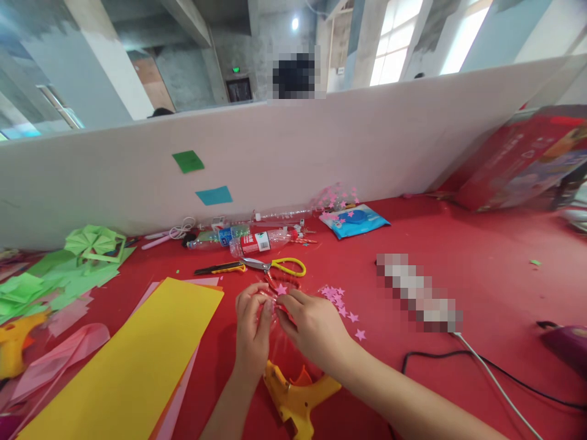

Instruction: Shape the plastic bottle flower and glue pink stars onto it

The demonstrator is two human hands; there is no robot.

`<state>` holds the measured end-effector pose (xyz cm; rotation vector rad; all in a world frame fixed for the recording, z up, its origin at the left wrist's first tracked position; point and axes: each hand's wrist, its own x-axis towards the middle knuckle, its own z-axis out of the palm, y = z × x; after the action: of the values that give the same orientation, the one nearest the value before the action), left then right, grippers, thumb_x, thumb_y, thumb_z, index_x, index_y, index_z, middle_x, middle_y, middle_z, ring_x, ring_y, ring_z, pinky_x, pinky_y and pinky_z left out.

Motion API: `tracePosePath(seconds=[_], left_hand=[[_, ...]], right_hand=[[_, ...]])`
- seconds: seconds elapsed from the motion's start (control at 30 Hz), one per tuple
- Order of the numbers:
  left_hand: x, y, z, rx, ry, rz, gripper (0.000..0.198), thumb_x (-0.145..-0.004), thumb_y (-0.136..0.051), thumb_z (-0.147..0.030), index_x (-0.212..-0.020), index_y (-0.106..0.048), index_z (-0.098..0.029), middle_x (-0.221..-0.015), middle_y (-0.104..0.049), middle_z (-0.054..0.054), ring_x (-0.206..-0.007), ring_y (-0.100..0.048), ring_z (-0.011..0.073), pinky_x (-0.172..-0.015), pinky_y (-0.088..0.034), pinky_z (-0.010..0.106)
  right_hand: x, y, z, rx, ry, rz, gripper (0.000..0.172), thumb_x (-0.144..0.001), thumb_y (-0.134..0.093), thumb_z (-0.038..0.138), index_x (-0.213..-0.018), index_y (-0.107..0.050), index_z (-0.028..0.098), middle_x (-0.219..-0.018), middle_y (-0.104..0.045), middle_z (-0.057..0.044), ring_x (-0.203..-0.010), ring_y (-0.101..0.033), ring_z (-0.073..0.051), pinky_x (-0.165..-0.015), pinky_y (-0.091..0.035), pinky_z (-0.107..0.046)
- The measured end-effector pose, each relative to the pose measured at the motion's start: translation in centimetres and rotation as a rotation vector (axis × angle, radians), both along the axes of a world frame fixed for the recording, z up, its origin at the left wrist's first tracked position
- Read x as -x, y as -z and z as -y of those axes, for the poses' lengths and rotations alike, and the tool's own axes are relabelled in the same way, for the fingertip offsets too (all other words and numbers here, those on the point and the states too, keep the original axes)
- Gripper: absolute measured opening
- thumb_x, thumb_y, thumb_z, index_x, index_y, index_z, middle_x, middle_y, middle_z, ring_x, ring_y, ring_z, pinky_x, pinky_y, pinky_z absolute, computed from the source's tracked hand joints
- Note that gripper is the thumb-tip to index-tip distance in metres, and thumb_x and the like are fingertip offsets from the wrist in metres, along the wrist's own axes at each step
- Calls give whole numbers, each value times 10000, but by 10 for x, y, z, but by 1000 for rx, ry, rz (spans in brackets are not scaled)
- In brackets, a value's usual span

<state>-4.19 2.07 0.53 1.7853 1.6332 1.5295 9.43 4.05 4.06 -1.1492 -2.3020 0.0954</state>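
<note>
Wide red table [458, 256], cluttered, closed at the far side by a low white partition [321, 146]. On the partition, 1 green note [188, 161] and 1 blue note [214, 195]. Behind it, a bare concrete room with pillars and bright windows [394, 43] at the far right. At the right edge, a red box [513, 162] leaning on the partition.

At the far middle of the table, 3 clear bottles lying on their sides: blue-label bottle [219, 237], red-label bottle [259, 242], and behind them a long bottle [279, 215]. Not possible to tell what is inside them. Just right of these, a clear bag [326, 200] holding pink star confetti [343, 197], and a blue packet [355, 221] near to it.

At the near middle, both hands close together just above the table. Left hand [254, 327] and right hand [314, 330] pinching 1 small clear piece [275, 302] from 2 sides. Transparent and crinkled, with 1 pink star [280, 289] at its far edge and thin red lines in it.

Just beyond the hands, scissors [275, 264] with yellow handles and a knife [220, 268]. To the right, loose stars [339, 300] on the red. Close under the wrists, an orange glue gun [298, 397]. To the left, a long yellow sheet [132, 360], then green paper [82, 263] farther left.
</note>
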Motion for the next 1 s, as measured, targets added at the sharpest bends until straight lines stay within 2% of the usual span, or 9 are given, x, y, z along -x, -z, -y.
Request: tracePosePath(seconds=[0.23,0.5,0.77,1.0], left_hand=[[0,-2,2,-50,26,-103,162,-919,-419,-268,-855,-563,-229,-1126,-556,66,-1081,-506,206,-916,-439,384],[1,-7,2,-155,-84,-352,138,-890,-459,-217,-899,-596,-220,-1115,-565,81,-1042,-498,231,-906,-407,413],[9,-4,-2,-102,-86,-197,156,-906,-458,-259,-915,-611,-233,-1066,-561,58,-1046,-506,205,-900,-420,366],[10,-3,-4,-93,-88,-123,156,-908,-457,-257,-846,-594,-213,-1023,-568,50,-1002,-520,184,-893,-411,341]], right_hand=[[0,-1,-1,28,9,0,151,-868,-505,138,-731,-561,167,-680,-602,-7,-531,-534,-111,-493,-237,-251],[-1,1,-1,49,17,-16,156,-860,-509,140,-710,-544,164,-662,-593,-6,-513,-505,-107,-490,-219,-246],[-3,-3,-1,-9,19,-67,166,-885,-466,151,-783,-596,161,-700,-616,-23,-535,-517,-107,-506,-246,-232],[-16,-20,-7,-55,64,-164,201,-893,-444,185,-811,-628,170,-718,-636,-26,-532,-526,-110,-500,-275,-227]])
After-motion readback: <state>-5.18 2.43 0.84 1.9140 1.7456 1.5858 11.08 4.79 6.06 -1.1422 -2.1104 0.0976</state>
